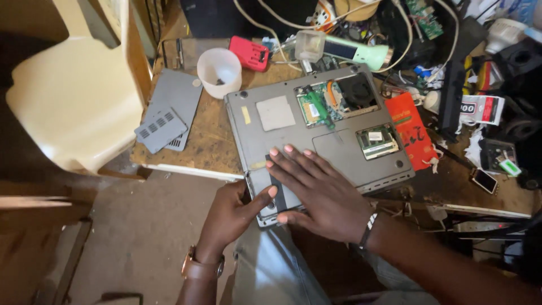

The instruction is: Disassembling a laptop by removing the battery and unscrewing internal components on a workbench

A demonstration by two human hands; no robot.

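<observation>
Wooden and messy, the tabletop [209, 144] held a gray laptop [293, 133] lying upside down, its near corner sticking out over the front edge toward me. Some of its covers were off, so I could see green boards and a small black fan [357, 90] inside.

My right hand [319, 189] lay flat and open on the laptop's bottom, fingers spread, holding nothing. My left hand [234, 212] curled around the near corner, with the thumb pressing on a small dark part there. I could not tell what that part was, because my hands hid most of it.

I thought the laptop would feel heavy, hard and stiff. Its open parts looked easy to break, so the plain gray edges seemed the best place to hold it.

Two gray cover plates [169, 118] lay near the left edge of the tabletop. A white cup [219, 70] and a red box [249, 53] sat toward the back. A pile of wires and tools at the back right corner was too jumbled to make out. A cream chair [73, 101] stood off to the left.
</observation>
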